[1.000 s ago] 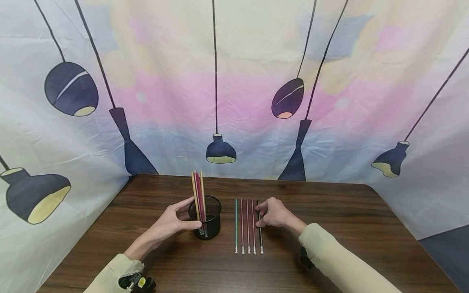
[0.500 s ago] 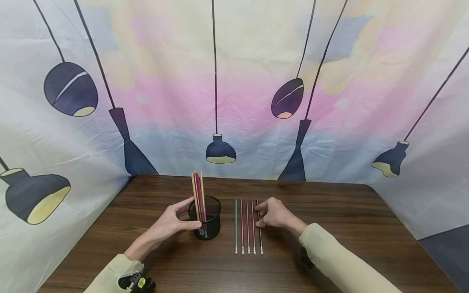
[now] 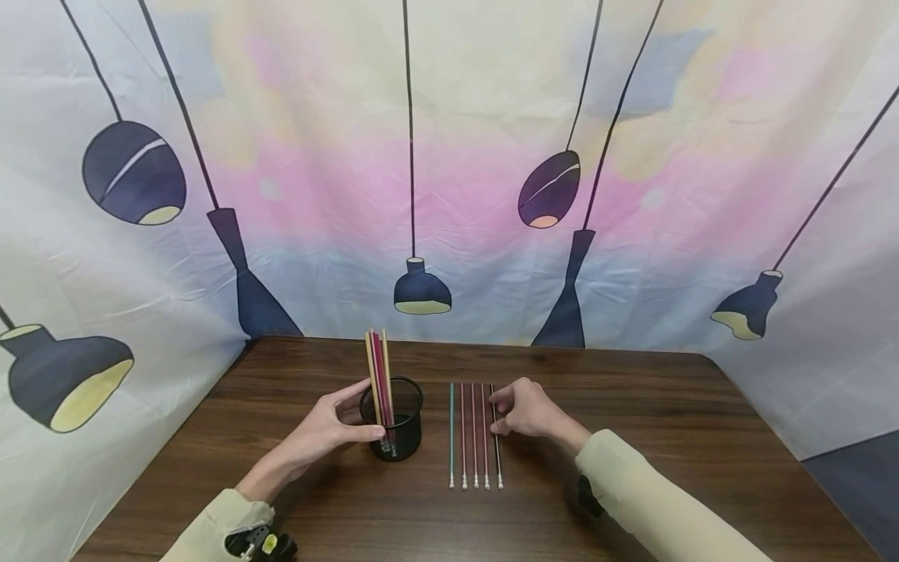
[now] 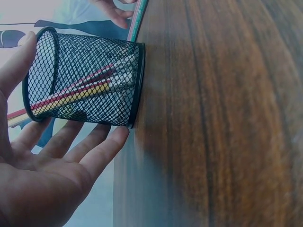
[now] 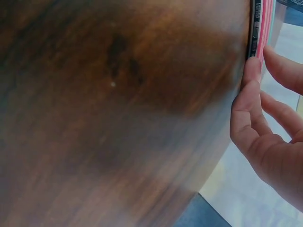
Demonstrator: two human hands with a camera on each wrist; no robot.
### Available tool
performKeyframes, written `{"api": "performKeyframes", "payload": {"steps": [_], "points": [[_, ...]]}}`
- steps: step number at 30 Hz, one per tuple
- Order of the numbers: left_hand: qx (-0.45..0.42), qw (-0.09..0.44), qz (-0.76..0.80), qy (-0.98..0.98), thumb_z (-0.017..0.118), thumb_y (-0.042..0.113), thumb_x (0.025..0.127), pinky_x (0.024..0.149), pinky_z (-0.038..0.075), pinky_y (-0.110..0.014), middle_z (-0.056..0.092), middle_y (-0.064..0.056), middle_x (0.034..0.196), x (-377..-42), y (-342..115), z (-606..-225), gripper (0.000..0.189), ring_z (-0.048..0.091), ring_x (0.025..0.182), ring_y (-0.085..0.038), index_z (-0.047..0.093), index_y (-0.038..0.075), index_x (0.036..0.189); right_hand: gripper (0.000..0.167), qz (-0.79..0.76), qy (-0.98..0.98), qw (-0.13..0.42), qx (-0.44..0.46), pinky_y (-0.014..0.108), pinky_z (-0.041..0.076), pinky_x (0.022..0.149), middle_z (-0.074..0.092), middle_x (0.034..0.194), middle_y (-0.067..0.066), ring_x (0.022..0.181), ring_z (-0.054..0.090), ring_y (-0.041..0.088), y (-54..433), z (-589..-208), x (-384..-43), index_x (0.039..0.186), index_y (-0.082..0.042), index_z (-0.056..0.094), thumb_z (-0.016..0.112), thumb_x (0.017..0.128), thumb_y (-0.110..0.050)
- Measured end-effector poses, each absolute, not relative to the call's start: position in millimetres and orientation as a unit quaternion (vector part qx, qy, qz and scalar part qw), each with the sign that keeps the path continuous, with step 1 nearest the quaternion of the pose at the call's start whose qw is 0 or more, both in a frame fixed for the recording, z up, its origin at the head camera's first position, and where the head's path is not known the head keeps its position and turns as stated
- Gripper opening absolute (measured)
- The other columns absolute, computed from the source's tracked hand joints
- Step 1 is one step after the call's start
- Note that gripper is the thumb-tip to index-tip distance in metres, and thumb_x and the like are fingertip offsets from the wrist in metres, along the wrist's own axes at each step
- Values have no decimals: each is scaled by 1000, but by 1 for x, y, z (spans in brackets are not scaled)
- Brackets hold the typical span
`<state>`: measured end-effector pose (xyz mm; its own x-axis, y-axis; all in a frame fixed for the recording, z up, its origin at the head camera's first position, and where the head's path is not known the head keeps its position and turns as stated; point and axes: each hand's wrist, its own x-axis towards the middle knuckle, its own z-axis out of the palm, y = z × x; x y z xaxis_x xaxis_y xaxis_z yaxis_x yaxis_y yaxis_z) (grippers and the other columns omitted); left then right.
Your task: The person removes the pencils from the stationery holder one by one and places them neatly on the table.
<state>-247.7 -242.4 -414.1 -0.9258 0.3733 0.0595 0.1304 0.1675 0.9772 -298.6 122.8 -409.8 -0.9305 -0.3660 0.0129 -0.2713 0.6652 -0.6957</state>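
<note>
My left hand [image 3: 325, 425] steadies a black mesh pencil cup [image 3: 409, 439], thumb at its rim and fingers along its side. In the left wrist view the cup [image 4: 90, 78] stands with its base on the wooden table. Yellow and dark red pencils [image 3: 379, 367] lean in it, erasers down. To its right lies a row of pencils, a green pencil [image 3: 452, 437] at the left and a black pencil [image 3: 498, 460] at the right. My right hand [image 3: 528, 410] grips the black pencil lightly with thumb and fingertips, low against the tabletop, as the right wrist view also shows [image 5: 265, 127].
The dark wooden table [image 3: 618, 390] reaches back to a fabric backdrop [image 3: 477, 203] printed with hanging lamps. Between the green and black pencils lie several pinkish-red pencils [image 3: 474, 437], parallel, white erasers toward the near edge. Each sleeve carries a wrist-worn device.
</note>
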Motion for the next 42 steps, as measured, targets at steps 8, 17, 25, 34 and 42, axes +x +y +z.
{"api": "performKeyframes", "payload": {"steps": [8,17,25,34,42], "points": [[160,97,624,759,82,14,94,106,47,-39,44,-28,158,-248,-243,-414,94,51,140,-41,24,-1,166,45,-355,916,52,-180,40,56,79,73,96,7,95,68,22,119,-398,-298,123,2,77,91,81,-3],[156,96,618,764,82,14,94,106,47,-39,44,-28,158,-248,-242,-412,93,52,140,-41,26,0,166,45,-359,908,40,-213,39,54,77,75,99,10,90,68,22,107,-387,-296,125,3,75,89,83,-6],[156,91,614,768,83,15,93,104,48,-36,46,-29,156,-248,-242,-413,93,54,137,-41,27,0,166,41,-368,897,33,-242,33,50,68,71,92,6,79,61,17,91,-380,-293,122,2,77,89,84,-7],[155,92,613,769,82,14,93,104,48,-39,47,-29,155,-248,-242,-413,92,55,136,-40,28,1,166,39,-378,888,36,-261,34,52,68,72,97,11,79,61,15,75,-370,-291,124,-1,77,87,87,-7],[158,93,617,765,82,14,93,105,47,-40,46,-29,156,-248,-242,-414,92,54,137,-41,27,0,166,40,-401,872,24,-278,34,54,73,71,99,1,83,65,13,60,-366,-292,127,-3,75,86,89,-8]]}}
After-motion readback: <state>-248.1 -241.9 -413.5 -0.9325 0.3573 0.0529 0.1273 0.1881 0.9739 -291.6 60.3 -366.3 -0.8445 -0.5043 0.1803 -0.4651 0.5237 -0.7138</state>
